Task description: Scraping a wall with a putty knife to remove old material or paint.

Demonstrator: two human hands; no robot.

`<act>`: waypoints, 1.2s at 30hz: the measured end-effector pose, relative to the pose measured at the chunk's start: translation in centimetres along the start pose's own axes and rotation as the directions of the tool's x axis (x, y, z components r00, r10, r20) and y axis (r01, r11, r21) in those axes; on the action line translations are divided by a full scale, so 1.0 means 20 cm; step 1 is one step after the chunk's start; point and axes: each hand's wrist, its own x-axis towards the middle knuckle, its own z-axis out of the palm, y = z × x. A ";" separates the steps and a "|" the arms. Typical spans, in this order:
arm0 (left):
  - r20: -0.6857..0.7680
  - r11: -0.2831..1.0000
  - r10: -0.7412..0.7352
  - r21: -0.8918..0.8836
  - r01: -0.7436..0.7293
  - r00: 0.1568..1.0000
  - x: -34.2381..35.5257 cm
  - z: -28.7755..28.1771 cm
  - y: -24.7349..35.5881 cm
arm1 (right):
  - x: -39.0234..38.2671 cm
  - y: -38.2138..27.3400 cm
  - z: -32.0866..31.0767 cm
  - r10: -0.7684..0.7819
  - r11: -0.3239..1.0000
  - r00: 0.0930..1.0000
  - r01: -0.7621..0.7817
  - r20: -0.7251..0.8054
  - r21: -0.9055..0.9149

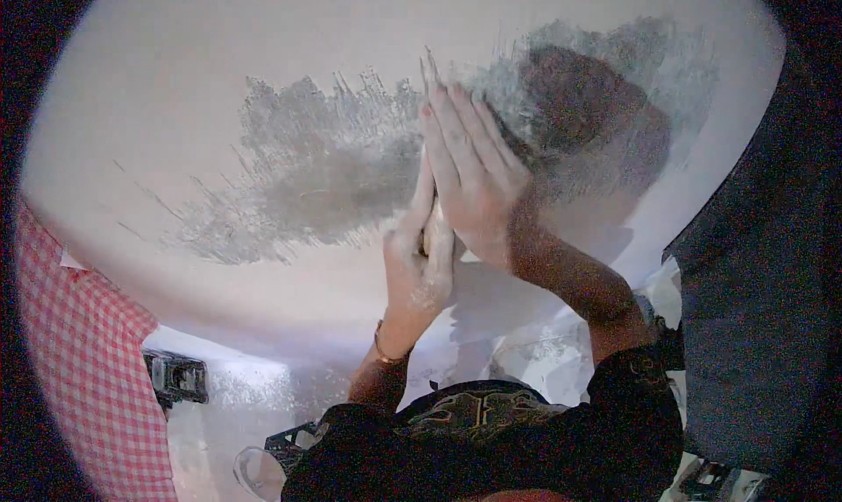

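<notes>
A pale, curved-looking surface (167,81) fills most of the head view, with rough grey smeared patches (324,195) across it and a darker area at upper right. My left hand (417,270) is raised at the centre, fingers closed around a narrow object that is mostly hidden; I cannot make out what it is. My right hand (474,178) lies just above and right of it, fingers stretched out flat and close together, touching or very near the surface and partly covering what my left hand holds. Pale residue coats both hands.
Pink checked cloth (88,362) is at the left edge and dark grey fabric (745,344) at the right, both beside the pale surface. Black hardware (175,379) shows at lower left, and more dark equipment (719,480) at lower right.
</notes>
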 end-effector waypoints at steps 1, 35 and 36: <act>-0.042 0.954 0.276 0.133 -0.269 0.960 0.00 0.02 0.00 | -0.01 0.00 0.00 -0.027 0.999 0.996 0.031 -0.083 0.042; -0.174 0.947 0.314 0.124 -0.296 0.933 -0.07 0.27 -0.17 | -0.18 0.17 -0.07 -0.205 0.965 0.979 0.206 -0.022 0.164; -0.171 0.948 0.309 0.129 -0.290 0.936 -0.09 0.28 -0.17 | -0.19 0.18 -0.11 -0.155 0.972 0.988 0.151 0.007 0.179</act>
